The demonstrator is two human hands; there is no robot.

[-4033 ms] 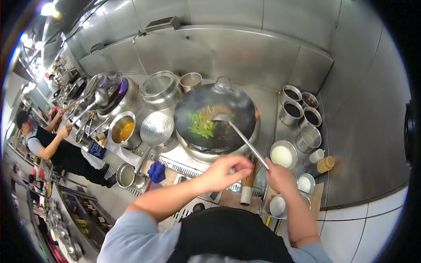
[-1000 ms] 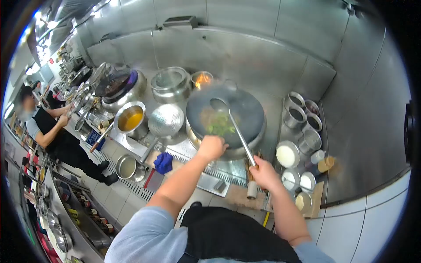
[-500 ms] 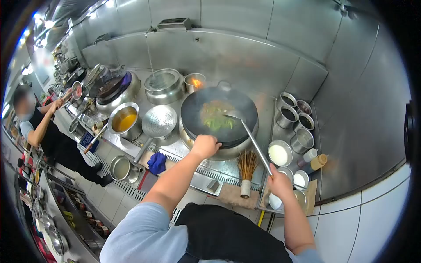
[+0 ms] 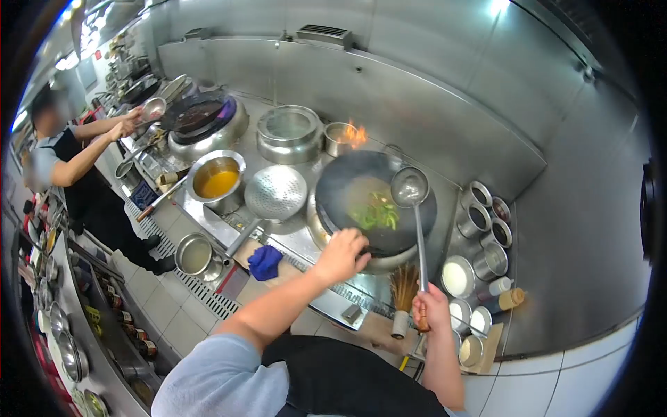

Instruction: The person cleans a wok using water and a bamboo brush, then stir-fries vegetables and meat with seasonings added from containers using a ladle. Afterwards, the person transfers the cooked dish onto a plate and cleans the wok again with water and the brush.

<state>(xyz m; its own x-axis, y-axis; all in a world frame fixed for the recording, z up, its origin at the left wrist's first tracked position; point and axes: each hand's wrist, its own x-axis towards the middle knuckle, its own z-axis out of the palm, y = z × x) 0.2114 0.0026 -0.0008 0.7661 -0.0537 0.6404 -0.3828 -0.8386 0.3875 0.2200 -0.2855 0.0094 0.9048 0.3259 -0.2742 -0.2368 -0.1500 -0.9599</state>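
Note:
My right hand (image 4: 432, 308) is closed round the wooden end of a long ladle (image 4: 410, 187), whose bowl is raised over the right part of the black wok (image 4: 417, 222). Green vegetable pieces (image 4: 375, 212) lie in the wok among browner food under light steam. My left hand (image 4: 342, 256) is at the wok's near rim, its fingers slightly apart; no held object shows in it, and I cannot tell whether it touches the rim. A bamboo brush (image 4: 402, 299) stands between the wok and my right hand.
Left of the wok are a perforated strainer (image 4: 276, 193), a pot of orange liquid (image 4: 216, 182) and a blue cloth (image 4: 265, 263). Flames (image 4: 356, 135) rise by a metal pot behind. Sauce containers (image 4: 474, 219) line the right. Another person (image 4: 87, 167) works at the far-left wok.
The ladle has come up out of the food and swung more upright. My left hand's fingers have loosened from their curl at the rim. The view has shifted, and the co-worker's hands have moved.

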